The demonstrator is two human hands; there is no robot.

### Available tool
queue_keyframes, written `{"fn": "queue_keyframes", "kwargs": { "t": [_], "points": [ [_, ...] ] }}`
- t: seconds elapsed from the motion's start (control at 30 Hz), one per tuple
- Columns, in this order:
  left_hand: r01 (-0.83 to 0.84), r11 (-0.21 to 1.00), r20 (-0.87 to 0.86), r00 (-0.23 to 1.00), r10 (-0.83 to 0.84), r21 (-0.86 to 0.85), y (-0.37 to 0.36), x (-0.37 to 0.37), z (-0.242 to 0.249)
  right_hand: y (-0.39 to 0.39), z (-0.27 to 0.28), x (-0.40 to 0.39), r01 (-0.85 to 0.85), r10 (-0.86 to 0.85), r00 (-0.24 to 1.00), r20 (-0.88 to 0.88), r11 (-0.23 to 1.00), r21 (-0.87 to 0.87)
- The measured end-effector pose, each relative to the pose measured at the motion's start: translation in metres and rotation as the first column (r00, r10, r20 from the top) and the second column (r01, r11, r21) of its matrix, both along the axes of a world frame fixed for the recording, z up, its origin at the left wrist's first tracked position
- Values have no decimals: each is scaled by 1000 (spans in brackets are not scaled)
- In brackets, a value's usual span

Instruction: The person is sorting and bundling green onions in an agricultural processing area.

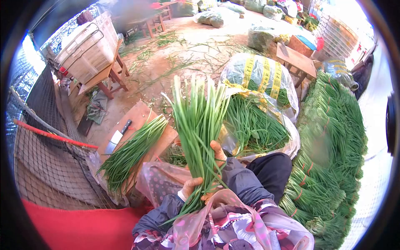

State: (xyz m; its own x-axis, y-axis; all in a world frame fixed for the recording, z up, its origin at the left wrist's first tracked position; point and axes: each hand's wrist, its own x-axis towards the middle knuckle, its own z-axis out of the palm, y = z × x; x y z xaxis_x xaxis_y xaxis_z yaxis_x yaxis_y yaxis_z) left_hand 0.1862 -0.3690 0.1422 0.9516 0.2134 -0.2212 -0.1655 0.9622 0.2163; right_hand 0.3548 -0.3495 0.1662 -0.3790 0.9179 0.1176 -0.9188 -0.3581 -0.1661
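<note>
I hold an upright bunch of long green chives (pixel 200 125) in front of me, leaf tips up. My left hand (pixel 191 185) grips the bunch near its lower end. My right hand (pixel 217 152) wraps the stalks a little higher, from behind. Left of the bunch, a second loose pile of chives (pixel 131 152) lies on a wooden cutting board (pixel 137 116), with a cleaver (pixel 116 137) beside it on the board.
A tall stack of tied chive bundles (pixel 329 154) runs down the right side. An open plastic sack of loose chives (pixel 258 104) sits ahead. A white crate (pixel 89 46) rests on a wooden stool at far left. Netting (pixel 46 150) and red cloth (pixel 79 227) lie at lower left.
</note>
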Motion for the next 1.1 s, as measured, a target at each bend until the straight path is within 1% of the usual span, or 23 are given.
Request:
{"fn": "queue_keyframes", "kwargs": {
  "t": [0.03,0.1,0.13,0.17,0.23,0.27,0.33,0.37,0.43,0.5,0.53,0.57,0.63,0.67,0.7,0.73,0.77,0.83,0.9,0.97,1.03,1.07,1.1],
  "points": [
    [-31,999,-77,997,32,12,-1,0,9,3,4,0,-11,11,1000,6,1000,8],
    [-21,999,-99,995,18,-30,7,-12,8,5,8,1,-33,33,999,-2,998,55],
    [65,945,-149,989,-17,322,19,-17,17,7,11,6,-5,3,996,84,1000,31],
    [163,765,-216,976,-33,623,32,-25,25,6,16,9,-5,2,996,88,999,32],
    [76,771,-299,942,152,632,62,-51,24,2,27,17,38,-27,981,193,998,-50],
    [80,774,-301,942,147,628,70,-55,25,7,15,23,64,-54,969,240,997,-33],
    [-425,757,-41,860,509,496,78,-59,26,13,8,22,135,-118,944,308,990,-36],
    [-427,759,-48,857,513,492,69,-50,27,14,5,17,204,-179,909,376,978,-28],
    [-287,648,-110,859,500,705,40,-9,33,14,14,-1,246,-209,909,360,967,-59],
    [-32,685,-302,882,362,727,30,2,19,20,7,-15,467,-376,772,512,882,-57],
    [-113,707,-312,841,442,699,16,20,6,13,10,-14,473,-351,731,585,879,-64],
    [-122,768,-335,849,410,629,14,20,6,10,12,-15,472,-344,735,585,878,-76],
    [-218,762,-289,835,469,610,9,25,6,4,16,-11,439,-295,670,681,897,-44],
    [-224,764,-289,832,473,605,11,23,10,5,18,0,409,-293,527,798,910,64],
    [-190,769,-322,828,460,610,17,20,18,3,20,19,409,-294,527,798,910,65],
    [-162,780,-368,812,454,604,18,12,22,-1,18,36,267,-172,136,976,955,131],
    [-192,719,-334,786,520,668,23,9,18,0,18,51,109,-99,-305,947,985,138],
    [-172,693,-323,789,523,700,31,0,18,-12,51,60,416,-143,-184,973,885,208],
    [-149,694,-342,785,516,705,32,-6,18,-2,53,64,448,-403,-268,875,752,484],
    [-126,681,-375,756,537,721,33,-8,20,2,56,58,452,-410,-330,850,722,524],
    [-153,658,-334,765,552,737,33,-11,18,16,47,52,328,-289,-400,870,841,430],
    [-148,646,-339,752,565,749,33,-15,20,19,39,48,330,-332,-359,872,829,452],
    [-156,630,-343,727,595,761,34,-20,21,2,53,38,37,-482,-353,802,849,527]
  ]
}}
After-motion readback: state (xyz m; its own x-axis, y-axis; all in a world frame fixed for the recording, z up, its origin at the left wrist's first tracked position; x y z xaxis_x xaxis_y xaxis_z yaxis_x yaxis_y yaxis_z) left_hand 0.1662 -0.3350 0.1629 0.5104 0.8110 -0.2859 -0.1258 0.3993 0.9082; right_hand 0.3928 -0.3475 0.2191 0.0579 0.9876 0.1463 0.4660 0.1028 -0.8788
